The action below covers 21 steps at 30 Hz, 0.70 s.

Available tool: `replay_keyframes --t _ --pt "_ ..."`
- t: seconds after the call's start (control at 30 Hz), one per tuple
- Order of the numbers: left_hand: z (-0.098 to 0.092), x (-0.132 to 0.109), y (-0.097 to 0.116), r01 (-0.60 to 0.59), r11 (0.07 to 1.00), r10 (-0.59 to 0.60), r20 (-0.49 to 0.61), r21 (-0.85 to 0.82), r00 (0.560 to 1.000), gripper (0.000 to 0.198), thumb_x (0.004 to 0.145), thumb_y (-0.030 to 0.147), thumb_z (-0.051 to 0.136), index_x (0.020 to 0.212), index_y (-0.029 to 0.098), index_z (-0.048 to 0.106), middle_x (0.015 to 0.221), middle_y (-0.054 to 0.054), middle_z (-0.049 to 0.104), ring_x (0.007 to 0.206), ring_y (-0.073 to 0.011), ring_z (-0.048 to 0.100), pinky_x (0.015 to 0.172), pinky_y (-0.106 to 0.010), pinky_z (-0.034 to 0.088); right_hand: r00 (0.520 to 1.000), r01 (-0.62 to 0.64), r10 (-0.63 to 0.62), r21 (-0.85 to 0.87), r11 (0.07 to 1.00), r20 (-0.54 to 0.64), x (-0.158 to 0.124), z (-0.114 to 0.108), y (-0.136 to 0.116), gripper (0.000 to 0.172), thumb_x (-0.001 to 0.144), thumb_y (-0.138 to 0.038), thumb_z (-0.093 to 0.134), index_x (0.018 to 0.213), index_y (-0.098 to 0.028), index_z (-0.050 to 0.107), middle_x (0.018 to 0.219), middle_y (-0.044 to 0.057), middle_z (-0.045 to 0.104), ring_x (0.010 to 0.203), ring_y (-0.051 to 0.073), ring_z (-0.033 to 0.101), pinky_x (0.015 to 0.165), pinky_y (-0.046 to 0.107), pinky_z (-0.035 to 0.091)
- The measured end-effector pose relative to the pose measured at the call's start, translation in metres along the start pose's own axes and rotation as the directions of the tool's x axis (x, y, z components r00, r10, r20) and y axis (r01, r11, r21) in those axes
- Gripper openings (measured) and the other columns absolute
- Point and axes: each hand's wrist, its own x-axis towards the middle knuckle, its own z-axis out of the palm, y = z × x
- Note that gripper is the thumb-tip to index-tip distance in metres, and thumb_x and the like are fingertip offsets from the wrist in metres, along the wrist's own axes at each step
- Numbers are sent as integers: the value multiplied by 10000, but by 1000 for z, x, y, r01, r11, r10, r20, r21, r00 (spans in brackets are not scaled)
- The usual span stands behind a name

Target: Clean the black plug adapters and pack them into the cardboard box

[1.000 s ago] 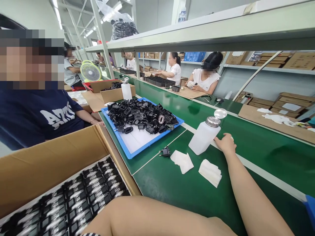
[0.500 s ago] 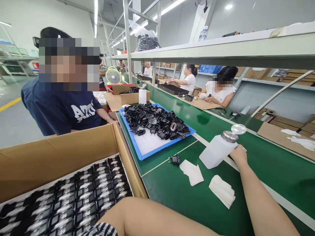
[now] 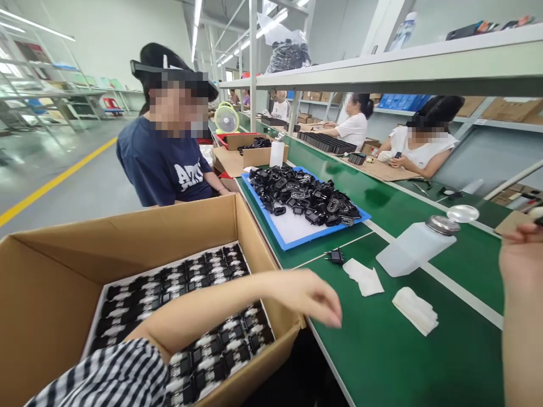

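My left hand (image 3: 309,297) hangs over the near corner of a cardboard box (image 3: 139,229), fingers loose and drooping, with nothing in it. The box holds rows of black plugs (image 3: 178,282). My right hand (image 3: 520,254) is raised at the right edge, its fingers curled together around something small that I cannot make out. A white dispenser bottle (image 3: 413,246) leans on the green belt (image 3: 382,362) to the left of that hand. Two folded white cloths (image 3: 365,278) (image 3: 416,310) and a single black plug (image 3: 336,257) lie between my hands.
A blue tray (image 3: 297,240) heaped with black plugs sits farther up the belt. A person in a dark blue T-shirt (image 3: 165,164) sits beyond the box. Other workers (image 3: 424,150) sit across the belt. A metal shelf (image 3: 403,70) runs overhead.
My right hand has left the spot behind the bottle and risen toward me at the right edge. My left forearm has swung out over the box. The view has turned left.
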Motion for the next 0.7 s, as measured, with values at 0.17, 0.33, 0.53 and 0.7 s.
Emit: replay_keyframes --t 0.17,0.33,0.53,0.7 --pt "-58 -29 -65 547 834 -312 -753 75 579 226 715 246 370 795 139 551 775 -13 581 723 -100 517 682 -195 401 939 -281 120 522 805 322 -44 88 -44 431 500 -392 556 877 -207 456 940 79 534 822 269 512 718 420 424" --pt "-82 -7 -95 739 666 -254 -900 102 353 281 681 203 399 921 133 526 1085 -96 450 1042 -224 350 857 -348 300 848 -137 -77 356 924 524 -88 172 -22 359 530 -343 581 835 -173 498 844 55 558 816 226 510 753 390 398" --pt "-82 21 -107 894 410 -295 -901 181 318 395 658 253 440 1044 169 449 1251 -114 238 1158 -296 123 874 -492 201 851 -30 -74 189 981 519 -105 183 -15 468 558 -301 579 983 -198 411 971 47 502 858 194 484 769 342 376" --pt "-81 23 -110 908 352 -277 -901 228 333 345 695 199 365 1023 155 465 1247 -111 246 1158 -294 114 872 -515 176 901 3 -134 303 953 412 -102 175 -17 484 634 -387 489 1048 -181 345 1042 73 458 924 184 444 764 307 372"
